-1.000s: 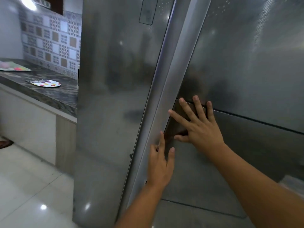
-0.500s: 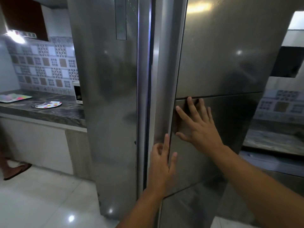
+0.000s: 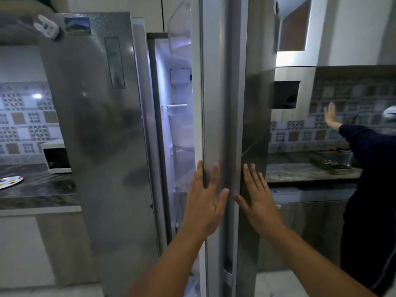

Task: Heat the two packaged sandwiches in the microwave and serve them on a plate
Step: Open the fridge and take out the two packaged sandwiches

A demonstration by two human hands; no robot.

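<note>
Left hand (image 3: 203, 200) and right hand (image 3: 258, 202) flat, clasping nothing, on ajar refrigerator door (image 3: 222, 93) at 12 o'clock; likely heavy, slick, so pull by edge.

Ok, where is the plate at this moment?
In the head view the plate lies at the far left on the dark counter, near the white microwave.

Left of the fridge (image 3: 102, 146), a microwave (image 3: 56, 157) and a plate (image 3: 10, 182) sit on the tabletop (image 3: 42, 189); right of it, a person (image 3: 368, 189).
</note>
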